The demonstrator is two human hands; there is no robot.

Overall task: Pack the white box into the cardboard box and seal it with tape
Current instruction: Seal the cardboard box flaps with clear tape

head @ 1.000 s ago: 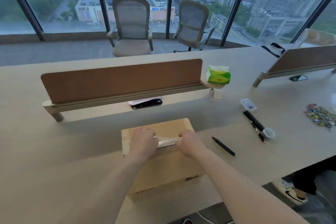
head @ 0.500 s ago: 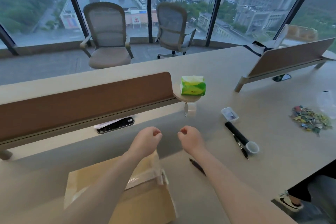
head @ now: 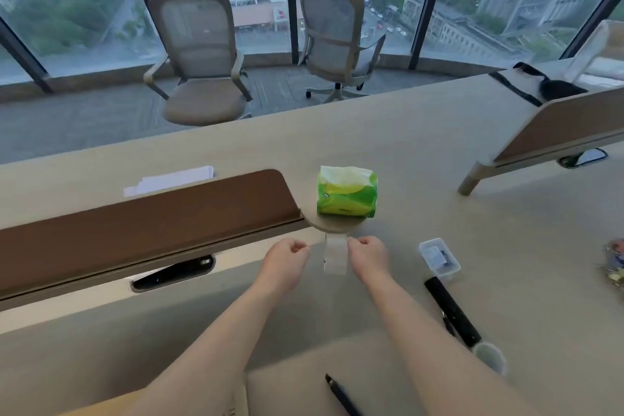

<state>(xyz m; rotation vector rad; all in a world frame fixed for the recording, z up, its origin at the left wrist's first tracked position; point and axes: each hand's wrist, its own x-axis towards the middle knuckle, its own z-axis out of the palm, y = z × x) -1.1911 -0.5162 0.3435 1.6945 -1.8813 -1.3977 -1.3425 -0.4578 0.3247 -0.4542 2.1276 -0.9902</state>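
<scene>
A roll of clear tape (head: 335,257) hangs under the small round shelf at the end of the brown divider (head: 145,216). My left hand (head: 287,262) is just left of the roll, fingertips pinched on what looks like a faint strip drawn from it. On the roll's right side, my right hand (head: 369,257) holds its edge with curled fingers. Only a tan corner of the cardboard box (head: 238,398) shows at the bottom edge, under my left forearm. The white box is not in view.
A green tissue pack (head: 347,191) sits on the round shelf above the roll. To the right lie a small clear case (head: 439,258), a black marker (head: 452,312) and, nearer me, a black pen (head: 341,395). Papers (head: 169,179) lie behind the divider.
Both hands left the taped top of the cardboard box and reached forward to the hanging tape roll. The view swung up and right, so the box dropped to the bottom edge.
</scene>
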